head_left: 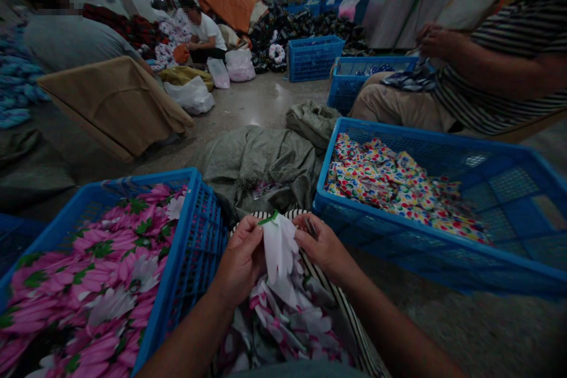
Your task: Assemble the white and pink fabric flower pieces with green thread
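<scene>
A person's left hand (241,260) and right hand (322,245) hold a thin white fabric petal piece (279,248), with the fingers of both pinched on its green-edged top. It hangs upright in front of the body, long axis vertical, soft lobes pointing down, over a lap pile of pink-and-white cut pieces (287,322). A blue plastic lattice crate (195,230) of pink flower fabric stands on the left. A second crate (398,236) holding bright spotted cloth stands on the right.

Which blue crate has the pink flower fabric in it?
The near-left crate, beside the left hand; the right-hand crate holds multicoloured spotted cloth.
</scene>
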`<state>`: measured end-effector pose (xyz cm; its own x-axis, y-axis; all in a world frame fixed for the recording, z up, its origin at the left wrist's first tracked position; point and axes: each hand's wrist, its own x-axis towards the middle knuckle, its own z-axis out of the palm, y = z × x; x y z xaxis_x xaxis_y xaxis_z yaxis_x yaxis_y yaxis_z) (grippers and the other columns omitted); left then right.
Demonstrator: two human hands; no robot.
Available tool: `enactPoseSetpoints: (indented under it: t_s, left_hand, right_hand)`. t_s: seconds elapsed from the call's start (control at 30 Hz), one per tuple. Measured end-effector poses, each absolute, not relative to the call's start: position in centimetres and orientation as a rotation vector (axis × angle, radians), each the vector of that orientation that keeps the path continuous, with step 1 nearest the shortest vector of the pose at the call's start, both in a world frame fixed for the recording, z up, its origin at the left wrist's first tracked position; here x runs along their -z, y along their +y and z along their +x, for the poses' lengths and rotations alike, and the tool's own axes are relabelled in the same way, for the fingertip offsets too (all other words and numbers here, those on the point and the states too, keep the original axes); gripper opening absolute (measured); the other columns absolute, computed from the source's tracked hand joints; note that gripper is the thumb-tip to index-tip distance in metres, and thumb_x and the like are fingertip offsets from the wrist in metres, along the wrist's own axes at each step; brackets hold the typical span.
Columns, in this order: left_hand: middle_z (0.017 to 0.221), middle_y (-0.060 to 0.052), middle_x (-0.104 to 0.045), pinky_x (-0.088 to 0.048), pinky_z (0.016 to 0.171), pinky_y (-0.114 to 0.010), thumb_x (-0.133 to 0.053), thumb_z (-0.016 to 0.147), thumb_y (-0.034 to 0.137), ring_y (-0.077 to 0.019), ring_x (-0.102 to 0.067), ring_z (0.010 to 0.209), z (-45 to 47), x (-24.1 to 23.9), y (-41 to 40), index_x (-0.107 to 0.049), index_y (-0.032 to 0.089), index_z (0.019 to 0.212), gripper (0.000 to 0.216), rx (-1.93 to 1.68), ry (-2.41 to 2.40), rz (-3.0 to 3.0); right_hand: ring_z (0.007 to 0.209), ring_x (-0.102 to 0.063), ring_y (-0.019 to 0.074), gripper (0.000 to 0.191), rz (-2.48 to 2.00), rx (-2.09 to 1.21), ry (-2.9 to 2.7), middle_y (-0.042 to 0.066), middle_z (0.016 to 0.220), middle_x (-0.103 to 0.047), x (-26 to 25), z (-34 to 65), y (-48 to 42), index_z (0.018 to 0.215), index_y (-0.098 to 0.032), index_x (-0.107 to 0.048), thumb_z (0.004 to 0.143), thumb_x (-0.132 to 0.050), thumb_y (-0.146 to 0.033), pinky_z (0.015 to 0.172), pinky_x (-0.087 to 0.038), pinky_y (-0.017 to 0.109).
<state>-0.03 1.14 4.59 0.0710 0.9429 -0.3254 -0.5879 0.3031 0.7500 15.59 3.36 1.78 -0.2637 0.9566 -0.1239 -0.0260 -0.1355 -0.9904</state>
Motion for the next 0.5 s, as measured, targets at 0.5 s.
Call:
enactPoseSetpoints:
  t_s: [0.5]
  left_hand:
    - [0.058,0.005,-0.045,-0.030,0.045,-0.017,-0.058,0.077,0.034,-0.0076,-0.039,0.049,-0.5,-4.7,1.3,-0.048,0.018,0.071,0.020,-0.912,1.088,0.988]
  right_hand:
    - [0.057,-0.051,0.0109,0.035,-1.011,-1.727,-1.316,0.000,0.074,-0.060,-1.3,15.7,4.3,0.090,-0.016,-0.056,0.065,-0.068,-0.036,0.050,-0.038,0.021]
